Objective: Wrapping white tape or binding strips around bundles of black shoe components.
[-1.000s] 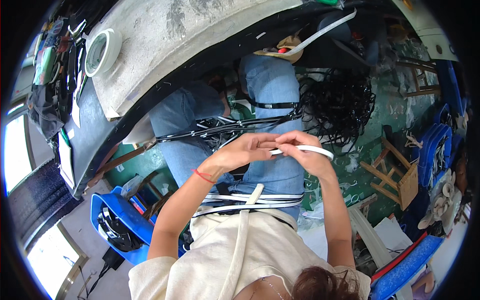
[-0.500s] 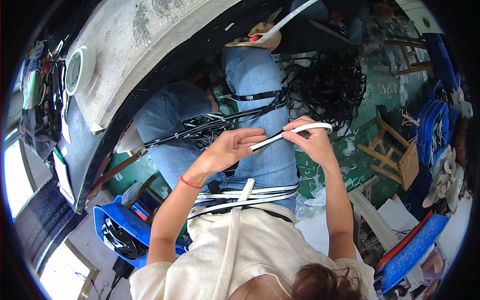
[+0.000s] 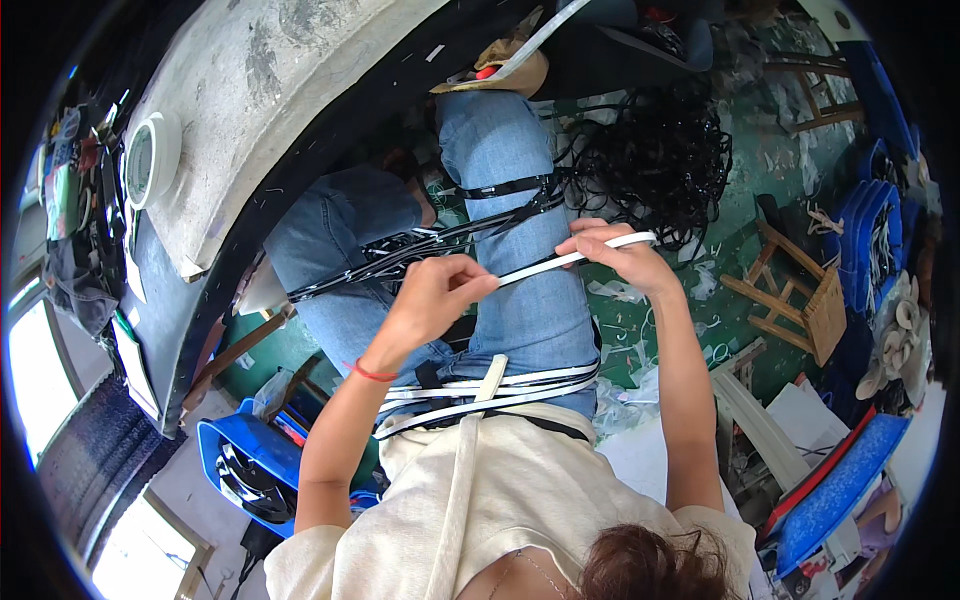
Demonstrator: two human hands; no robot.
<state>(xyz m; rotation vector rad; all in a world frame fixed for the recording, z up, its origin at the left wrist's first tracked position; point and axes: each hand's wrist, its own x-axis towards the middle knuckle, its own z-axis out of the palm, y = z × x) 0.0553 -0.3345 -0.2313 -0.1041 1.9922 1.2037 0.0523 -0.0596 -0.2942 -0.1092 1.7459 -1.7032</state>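
Observation:
A narrow white strip (image 3: 540,267) with a dark edge stretches between my two hands above my right thigh. My left hand (image 3: 440,295) pinches its left end between thumb and fingertips. My right hand (image 3: 618,256) is closed round the strip farther along, and a short white end juts out past the fingers to the right. Across my thighs lies a bundle of glossy black strips (image 3: 420,248), one loop going round the right leg. Several white strips (image 3: 540,385) lie over my lap at the waist, below the hands.
A worn grey worktop (image 3: 260,90) curves along the upper left, with a roll of white tape (image 3: 153,160) on it. Tangled black strips (image 3: 650,165) lie on the green floor beyond my right knee. A wooden stool (image 3: 795,290) is at right; a blue bin (image 3: 250,465) at lower left.
My left fingers have closed on the strip's end from a flatter, looser pose. My right hand has tilted and risen slightly, and the strip's curled right end now looks straighter.

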